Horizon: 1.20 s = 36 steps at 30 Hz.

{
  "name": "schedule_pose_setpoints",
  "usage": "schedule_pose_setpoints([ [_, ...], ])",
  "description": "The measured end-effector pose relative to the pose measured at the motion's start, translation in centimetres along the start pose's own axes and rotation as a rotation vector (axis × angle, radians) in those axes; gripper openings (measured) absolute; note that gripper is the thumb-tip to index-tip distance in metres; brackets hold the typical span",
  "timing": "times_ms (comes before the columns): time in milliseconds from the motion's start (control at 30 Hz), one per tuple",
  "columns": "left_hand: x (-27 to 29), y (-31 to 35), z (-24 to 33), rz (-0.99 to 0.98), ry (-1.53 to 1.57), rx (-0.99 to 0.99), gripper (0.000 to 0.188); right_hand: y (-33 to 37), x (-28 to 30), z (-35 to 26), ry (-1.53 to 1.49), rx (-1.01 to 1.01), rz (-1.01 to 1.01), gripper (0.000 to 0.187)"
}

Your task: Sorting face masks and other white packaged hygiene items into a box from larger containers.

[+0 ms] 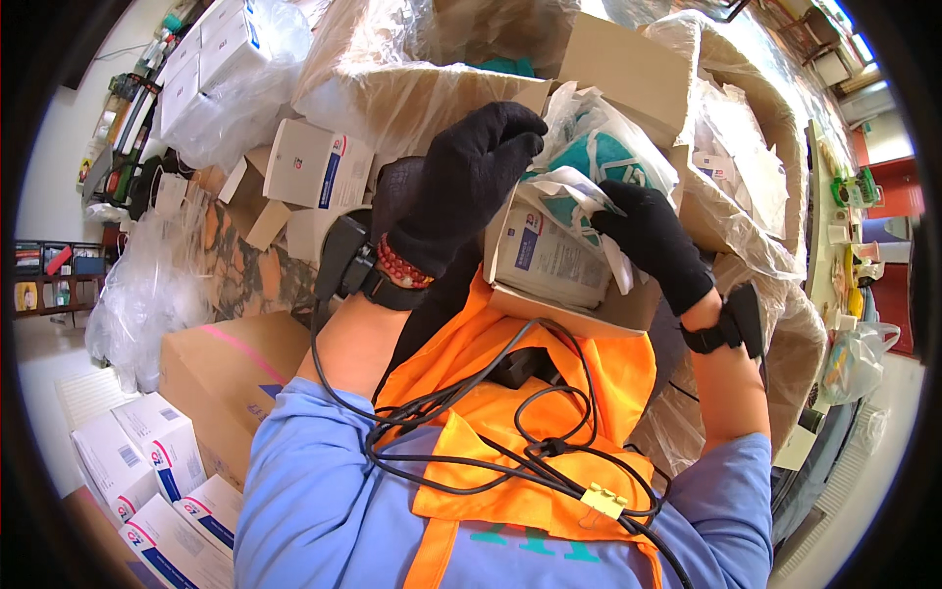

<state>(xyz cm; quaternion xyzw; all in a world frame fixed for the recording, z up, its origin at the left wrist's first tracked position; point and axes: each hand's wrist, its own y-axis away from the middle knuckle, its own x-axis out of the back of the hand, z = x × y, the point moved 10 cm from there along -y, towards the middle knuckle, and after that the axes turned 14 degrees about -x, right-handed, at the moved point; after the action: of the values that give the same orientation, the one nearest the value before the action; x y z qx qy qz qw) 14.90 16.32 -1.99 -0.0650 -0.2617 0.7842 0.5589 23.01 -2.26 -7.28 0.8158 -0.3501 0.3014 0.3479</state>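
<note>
In front of my lap stands an open cardboard box (628,316) with flat white packets (549,260) with printed labels stacked inside. Over its far side lies a teal folded fabric item (589,162), partly in a torn white wrapper (620,265). My right hand (648,231), in a black glove, pinches an edge of that wrapper on its right side. My left hand (471,177), also black-gloved, is raised over the box's left edge with its fingers curled together. Whatever those fingers may hold is hidden.
Large cartons lined with clear plastic (412,93) stand beyond, and another with crumpled white wrappers (736,137) is on the right. White boxes (319,162) lie at left; more are stacked at lower left (162,491). Black cables (471,422) cross my orange apron (451,491).
</note>
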Motion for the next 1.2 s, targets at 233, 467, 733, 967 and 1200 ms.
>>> schedule_pose_setpoints([
  [233,-4.6,-0.2,2.2,-0.28,-0.236,-0.229,0.024,1.7,2.3,-0.8,-0.046,0.057,0.025,0.029],
  [467,-6.8,-0.7,1.7,-0.41,-0.237,-0.215,0.019,2.4,1.7,-2.2,-0.315,0.095,-0.115,0.027],
  [733,-8.4,-0.7,1.4,-0.283,-0.128,-0.197,0.019,4.0,2.4,-4.4,0.088,0.248,0.279,0.026],
  [967,-9.3,-0.8,2.7,-0.356,-0.201,-0.237,0.014,7.0,3.6,-7.6,0.358,0.419,0.441,0.022],
  [1200,-8.8,-1.1,2.8,-0.418,-0.218,-0.114,0.024,6.2,4.3,-6.7,0.177,0.343,0.348,0.021],
])
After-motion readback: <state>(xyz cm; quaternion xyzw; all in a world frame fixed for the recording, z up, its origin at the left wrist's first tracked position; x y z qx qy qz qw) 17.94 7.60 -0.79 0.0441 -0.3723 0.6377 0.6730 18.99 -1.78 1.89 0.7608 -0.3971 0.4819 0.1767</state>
